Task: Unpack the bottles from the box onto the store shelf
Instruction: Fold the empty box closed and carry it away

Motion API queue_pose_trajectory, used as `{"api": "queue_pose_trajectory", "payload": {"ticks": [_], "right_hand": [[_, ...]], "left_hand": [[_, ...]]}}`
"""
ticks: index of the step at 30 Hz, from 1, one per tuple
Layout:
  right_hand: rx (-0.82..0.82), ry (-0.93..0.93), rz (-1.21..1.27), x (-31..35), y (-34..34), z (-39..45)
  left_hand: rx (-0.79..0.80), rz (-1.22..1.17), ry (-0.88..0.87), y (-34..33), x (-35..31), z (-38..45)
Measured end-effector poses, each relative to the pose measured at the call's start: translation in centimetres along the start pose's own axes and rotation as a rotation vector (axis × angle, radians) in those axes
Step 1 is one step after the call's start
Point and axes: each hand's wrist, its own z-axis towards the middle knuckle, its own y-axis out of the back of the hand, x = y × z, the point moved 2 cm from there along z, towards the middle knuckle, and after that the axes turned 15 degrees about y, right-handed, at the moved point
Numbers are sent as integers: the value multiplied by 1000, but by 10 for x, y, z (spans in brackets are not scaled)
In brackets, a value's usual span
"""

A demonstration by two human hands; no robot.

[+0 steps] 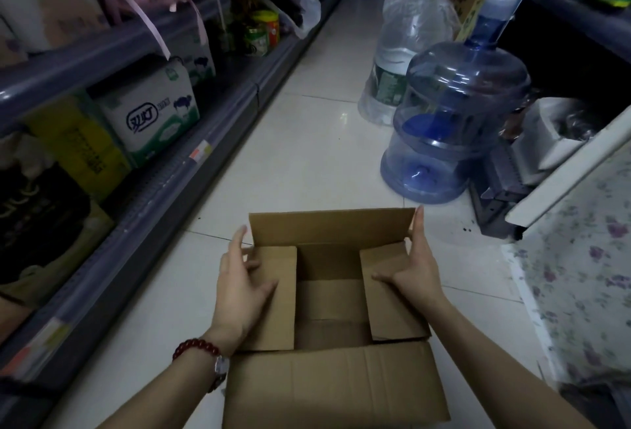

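A brown cardboard box (pixel 334 384) stands on the white tiled floor in front of me with its flaps up. I see only bare cardboard inside it and no bottles. My left hand (pixel 242 288) holds the left inner flap, thumb on top and fingers at its outer edge. My right hand (pixel 415 268) holds the right inner flap, thumb lying across it and fingers reaching up to the corner of the far flap. The store shelf (pixel 164 189) runs along my left side.
Tissue packs (pixel 153 114) and jars (pixel 263 32) fill the left shelf. Ahead on the right stand a blue water jug (pixel 454 121) and a clear wrapped water bottle (pixel 406 49). A flowered cloth (pixel 580 278) covers something at the right. The aisle floor (pixel 307 148) stretches ahead.
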Motion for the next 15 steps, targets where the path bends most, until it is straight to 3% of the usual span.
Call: {"api": "queue_pose_trajectory", "payload": {"ticks": [2,4,7,10,15], "right_hand": [[23,-10,-21,-1,0,-4],[44,-17,-34,-1,0,-7],[63,-12,-19,1,0,-10],[72,-19,-13,4,1,-9],[-10,32,-146,12,5,-15]], "left_hand": [[-5,-67,45,8,-10,4],[0,-26,-21,14,-23,10],[32,209,-202,19,-41,19],[76,517,-270,19,-44,18],[-45,788,-389,17,-24,-1]]}}
